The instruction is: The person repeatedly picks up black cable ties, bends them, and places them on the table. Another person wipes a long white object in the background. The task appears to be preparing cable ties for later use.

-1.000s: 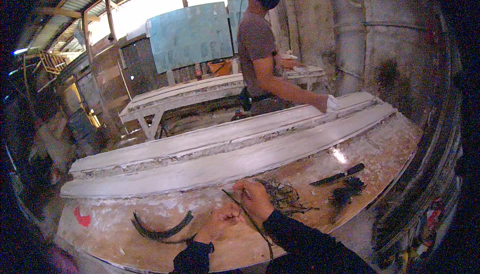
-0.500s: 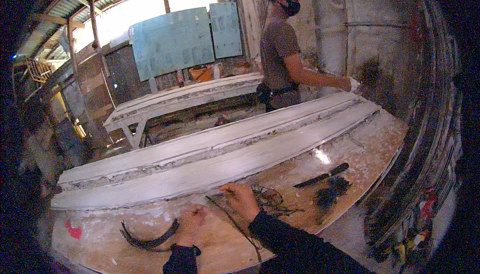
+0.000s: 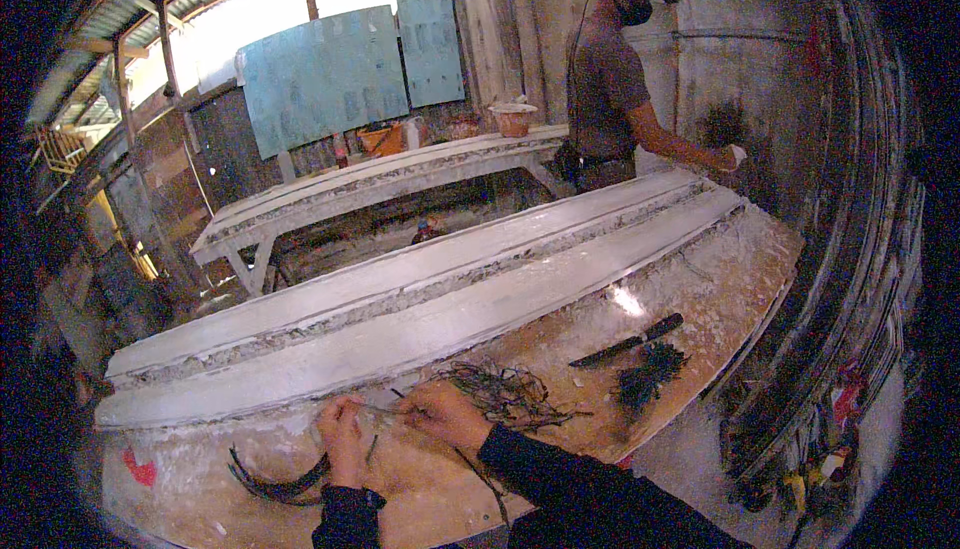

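My left hand (image 3: 340,431) and my right hand (image 3: 445,411) are both closed in a pinch above the near side of the board. Between them runs a thin dark strand (image 3: 382,410), pulled nearly straight. Another long dark strand (image 3: 488,479) trails from below my right hand toward the near edge. Beside my left wrist lies a curved bundle of black strands (image 3: 272,487). Beyond my right hand spreads a loose tangle of thin dark strands (image 3: 505,391). Farther right are a dark-handled knife (image 3: 628,340) and a clump of short dark pieces (image 3: 650,374).
Two long white plaster-like strips (image 3: 440,324) cross the wooden board (image 3: 745,249). A red patch (image 3: 139,467) marks its left side. At the far right end, another person (image 3: 610,79) holds something white. Behind stands a white bench (image 3: 380,181) with containers.
My left hand has moved left and upward, and the thin strand now stretches between my hands. The view has shifted slightly; the other person's arm has moved to the right.
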Tool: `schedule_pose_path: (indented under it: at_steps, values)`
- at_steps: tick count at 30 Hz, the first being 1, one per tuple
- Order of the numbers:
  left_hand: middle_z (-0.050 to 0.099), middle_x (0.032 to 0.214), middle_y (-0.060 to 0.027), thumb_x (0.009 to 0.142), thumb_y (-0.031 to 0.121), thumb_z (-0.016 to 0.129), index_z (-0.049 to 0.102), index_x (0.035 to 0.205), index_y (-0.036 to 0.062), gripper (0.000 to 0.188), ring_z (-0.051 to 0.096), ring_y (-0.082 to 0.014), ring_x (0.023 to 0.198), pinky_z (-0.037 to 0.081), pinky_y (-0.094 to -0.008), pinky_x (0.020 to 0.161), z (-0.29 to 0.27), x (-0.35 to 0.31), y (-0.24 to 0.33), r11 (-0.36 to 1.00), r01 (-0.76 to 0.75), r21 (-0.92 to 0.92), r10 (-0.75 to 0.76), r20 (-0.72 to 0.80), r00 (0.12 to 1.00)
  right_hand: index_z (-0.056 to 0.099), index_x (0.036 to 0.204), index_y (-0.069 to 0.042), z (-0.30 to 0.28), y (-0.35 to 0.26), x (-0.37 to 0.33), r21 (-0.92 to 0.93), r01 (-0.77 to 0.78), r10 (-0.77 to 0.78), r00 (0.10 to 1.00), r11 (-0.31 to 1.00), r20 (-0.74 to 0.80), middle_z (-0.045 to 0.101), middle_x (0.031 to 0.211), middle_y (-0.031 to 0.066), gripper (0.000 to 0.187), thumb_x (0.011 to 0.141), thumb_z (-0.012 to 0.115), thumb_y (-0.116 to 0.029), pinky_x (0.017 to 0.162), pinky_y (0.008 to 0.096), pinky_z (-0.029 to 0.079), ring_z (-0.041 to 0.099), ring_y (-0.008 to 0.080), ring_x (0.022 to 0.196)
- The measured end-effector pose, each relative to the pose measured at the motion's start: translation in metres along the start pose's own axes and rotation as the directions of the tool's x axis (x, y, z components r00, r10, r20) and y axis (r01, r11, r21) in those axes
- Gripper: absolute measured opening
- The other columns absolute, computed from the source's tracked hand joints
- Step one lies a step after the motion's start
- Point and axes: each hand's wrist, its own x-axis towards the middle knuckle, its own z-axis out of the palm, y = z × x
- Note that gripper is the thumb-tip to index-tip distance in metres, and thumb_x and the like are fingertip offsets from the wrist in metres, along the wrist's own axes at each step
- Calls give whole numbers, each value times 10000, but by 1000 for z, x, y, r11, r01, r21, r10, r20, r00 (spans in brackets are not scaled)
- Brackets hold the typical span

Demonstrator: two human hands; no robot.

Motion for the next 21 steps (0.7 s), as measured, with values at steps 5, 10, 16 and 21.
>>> schedule_pose_path:
  at_steps: [5,10,16,21]
  values:
    - [487,642,44,778,183,634,531,794,89,140,328,-33,447,252,-198,406,3,11,-12,984,7,-180,-13,-32,999,602,798,-86,-5,-6,4,42,-4,0,993,999,115,587,801,107,121,712,625,-167,687,378,445,557,314,766]
    - [529,717,29,776,137,622,505,783,104,122,371,-34,488,276,-187,417,6,14,-24,940,-107,-324,63,-143,988,589,808,-70,-3,-11,2,225,34,-77,979,974,187,560,906,115,159,701,644,-174,754,363,439,541,300,864]
    - [532,729,17,760,52,570,536,797,86,60,384,-47,511,297,-199,433,1,16,-33,976,-21,-217,22,-1,1000,601,816,-70,2,-11,0,372,56,-194,918,927,345,496,1074,118,125,719,647,-134,847,363,395,483,260,997]
    - [549,710,6,758,32,575,553,819,63,71,454,-59,560,356,-203,473,3,16,-34,990,-140,0,140,18,990,609,800,-67,-3,-16,0,390,22,-146,945,920,292,551,981,102,101,725,644,-125,824,351,408,519,239,938]
